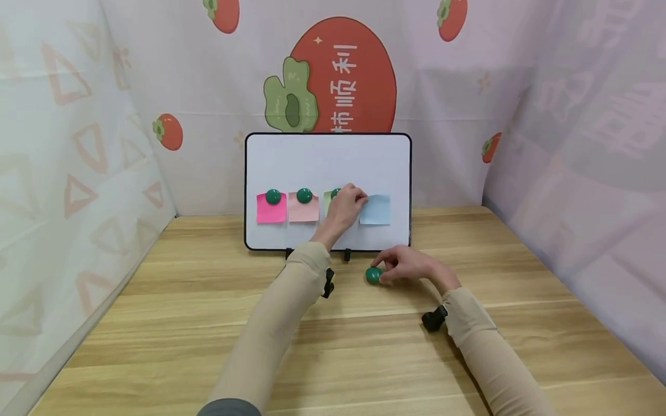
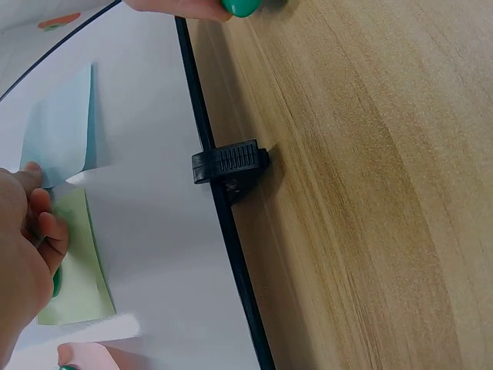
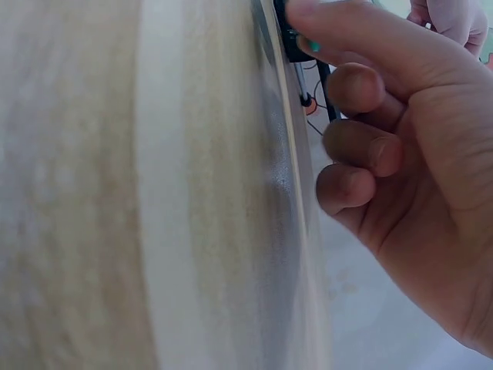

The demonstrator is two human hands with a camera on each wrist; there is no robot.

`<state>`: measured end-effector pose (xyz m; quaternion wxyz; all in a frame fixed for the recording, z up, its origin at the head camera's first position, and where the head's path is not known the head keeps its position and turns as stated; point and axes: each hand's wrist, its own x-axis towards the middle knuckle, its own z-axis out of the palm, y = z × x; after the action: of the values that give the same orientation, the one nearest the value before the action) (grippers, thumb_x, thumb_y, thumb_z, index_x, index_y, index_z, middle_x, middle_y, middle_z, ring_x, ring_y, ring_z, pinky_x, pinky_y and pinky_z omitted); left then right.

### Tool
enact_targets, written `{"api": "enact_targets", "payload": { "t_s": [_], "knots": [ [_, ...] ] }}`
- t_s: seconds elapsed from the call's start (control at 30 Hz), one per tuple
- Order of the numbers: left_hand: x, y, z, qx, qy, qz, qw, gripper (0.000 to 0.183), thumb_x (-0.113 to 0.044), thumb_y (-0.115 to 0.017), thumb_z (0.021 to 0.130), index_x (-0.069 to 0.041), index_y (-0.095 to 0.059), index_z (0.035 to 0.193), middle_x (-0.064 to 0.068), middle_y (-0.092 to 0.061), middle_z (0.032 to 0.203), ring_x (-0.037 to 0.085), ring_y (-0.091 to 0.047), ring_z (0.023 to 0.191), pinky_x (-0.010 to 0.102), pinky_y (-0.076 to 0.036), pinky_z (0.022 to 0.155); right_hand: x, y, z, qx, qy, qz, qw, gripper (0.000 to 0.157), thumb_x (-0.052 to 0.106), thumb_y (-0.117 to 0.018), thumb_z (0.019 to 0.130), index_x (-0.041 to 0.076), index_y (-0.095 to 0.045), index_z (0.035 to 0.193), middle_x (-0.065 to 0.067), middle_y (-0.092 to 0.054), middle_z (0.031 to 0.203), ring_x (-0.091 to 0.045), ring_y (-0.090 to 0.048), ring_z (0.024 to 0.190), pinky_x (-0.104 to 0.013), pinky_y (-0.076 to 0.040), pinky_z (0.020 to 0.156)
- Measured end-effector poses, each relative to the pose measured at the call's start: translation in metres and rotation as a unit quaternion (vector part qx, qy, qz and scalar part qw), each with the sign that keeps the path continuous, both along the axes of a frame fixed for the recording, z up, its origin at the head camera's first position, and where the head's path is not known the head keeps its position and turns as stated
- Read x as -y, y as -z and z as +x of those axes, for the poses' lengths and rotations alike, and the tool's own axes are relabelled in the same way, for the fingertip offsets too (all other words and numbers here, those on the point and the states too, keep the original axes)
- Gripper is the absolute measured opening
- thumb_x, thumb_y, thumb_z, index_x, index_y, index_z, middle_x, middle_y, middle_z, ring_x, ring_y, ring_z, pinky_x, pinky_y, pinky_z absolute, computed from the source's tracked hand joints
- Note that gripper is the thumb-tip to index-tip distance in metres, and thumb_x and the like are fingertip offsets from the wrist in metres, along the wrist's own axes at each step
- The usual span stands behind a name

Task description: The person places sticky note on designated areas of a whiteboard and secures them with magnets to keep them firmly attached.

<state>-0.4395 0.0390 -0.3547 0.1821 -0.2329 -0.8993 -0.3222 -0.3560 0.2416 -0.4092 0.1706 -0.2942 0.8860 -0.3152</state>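
Observation:
In the head view my left hand is at the upper left corner of a light blue sticky note on a small whiteboard. Curled fingers hold that corner against the board; the thumb is hidden. Behind this hand, a green magnet on a pale green note is partly covered. My right hand pinches another round green magnet low over the table in front of the board. Only a green sliver of it shows in the right wrist view.
Left on the board hang a hot pink note and a pale pink note, each under a green magnet. Black clip feet hold the board's lower edge on the wooden table. Printed cloth forms the backdrop.

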Motion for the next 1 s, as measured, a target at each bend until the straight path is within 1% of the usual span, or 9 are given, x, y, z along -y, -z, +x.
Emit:
{"api": "enact_targets", "payload": {
  "t_s": [0.07, 0.23, 0.37, 0.5, 0.67, 0.83, 0.93, 1.0],
  "knots": [
    [0.000, 0.000, 0.001, -0.004, -0.002, 0.000, 1.0000, 0.018, -0.020, -0.063, 0.098, -0.009, -0.075, 0.107, 0.005, -0.065, 0.101, 0.017, -0.063, 0.089, 0.026, -0.052, 0.074, 0.000, -0.001, 0.000, -0.018, 0.009, -0.007, 1.000, 0.032, 0.021, -0.075, 0.087, 0.014, -0.071, 0.118, 0.004, -0.053, 0.070, -0.008, -0.046, 0.060, -0.022, -0.039, 0.057],
    [0.000, 0.000, 0.002, -0.012, -0.008, 0.000, 0.9999, 0.017, -0.019, -0.064, 0.098, -0.010, -0.076, 0.107, 0.005, -0.065, 0.099, 0.016, -0.063, 0.087, 0.025, -0.052, 0.073, 0.003, -0.002, -0.002, -0.063, 0.016, -0.020, 0.998, 0.032, 0.020, -0.073, 0.089, 0.015, -0.071, 0.120, 0.005, -0.051, 0.071, -0.008, -0.045, 0.063, -0.022, -0.038, 0.059],
    [0.000, -0.001, 0.001, -0.018, -0.004, 0.000, 0.9998, 0.018, -0.019, -0.064, 0.098, -0.010, -0.076, 0.107, 0.004, -0.065, 0.099, 0.016, -0.063, 0.086, 0.025, -0.051, 0.073, 0.004, -0.004, -0.003, -0.085, 0.032, -0.026, 0.996, 0.031, 0.020, -0.074, 0.089, 0.015, -0.071, 0.119, 0.006, -0.051, 0.070, -0.008, -0.046, 0.064, -0.022, -0.039, 0.060],
    [0.000, -0.001, 0.001, -0.017, -0.001, -0.003, 0.9998, 0.018, -0.020, -0.063, 0.098, -0.011, -0.076, 0.108, 0.004, -0.065, 0.099, 0.016, -0.063, 0.086, 0.025, -0.051, 0.073, 0.005, -0.006, -0.004, -0.108, 0.050, -0.042, 0.992, 0.030, 0.019, -0.075, 0.088, 0.013, -0.071, 0.117, 0.005, -0.050, 0.069, -0.009, -0.044, 0.062, -0.022, -0.038, 0.059],
    [0.000, 0.001, 0.001, -0.018, -0.006, -0.005, 0.9998, 0.018, -0.020, -0.064, 0.098, -0.011, -0.076, 0.109, 0.005, -0.065, 0.100, 0.016, -0.064, 0.087, 0.026, -0.052, 0.073, 0.007, -0.006, -0.008, -0.145, 0.061, -0.057, 0.986, 0.032, 0.019, -0.076, 0.087, 0.010, -0.071, 0.117, 0.004, -0.048, 0.068, -0.009, -0.043, 0.061, -0.022, -0.036, 0.058],
    [0.000, 0.001, 0.001, -0.023, -0.002, -0.017, 0.9996, 0.020, -0.021, -0.062, 0.099, -0.011, -0.075, 0.111, 0.005, -0.065, 0.101, 0.016, -0.064, 0.087, 0.026, -0.052, 0.073, 0.008, -0.010, -0.012, -0.194, 0.097, -0.058, 0.975, 0.034, 0.018, -0.078, 0.086, 0.010, -0.071, 0.119, 0.003, -0.048, 0.066, -0.010, -0.041, 0.058, -0.022, -0.035, 0.055],
    [0.000, 0.001, 0.001, -0.028, -0.004, -0.023, 0.9993, 0.021, -0.022, -0.061, 0.100, -0.012, -0.074, 0.112, 0.004, -0.065, 0.102, 0.015, -0.064, 0.087, 0.026, -0.052, 0.072, 0.008, -0.014, -0.017, -0.238, 0.118, -0.053, 0.963, 0.035, 0.018, -0.077, 0.087, 0.008, -0.070, 0.120, 0.002, -0.049, 0.065, -0.010, -0.041, 0.057, -0.023, -0.035, 0.054],
    [0.000, 0.000, 0.002, -0.032, -0.005, -0.023, 0.9992, 0.020, -0.022, -0.062, 0.099, -0.012, -0.074, 0.111, 0.004, -0.065, 0.101, 0.015, -0.064, 0.087, 0.026, -0.052, 0.072, 0.008, -0.018, -0.020, -0.271, 0.134, -0.049, 0.952, 0.035, 0.018, -0.077, 0.087, 0.007, -0.070, 0.120, 0.001, -0.051, 0.065, -0.010, -0.041, 0.056, -0.023, -0.035, 0.053]
  ]
}}
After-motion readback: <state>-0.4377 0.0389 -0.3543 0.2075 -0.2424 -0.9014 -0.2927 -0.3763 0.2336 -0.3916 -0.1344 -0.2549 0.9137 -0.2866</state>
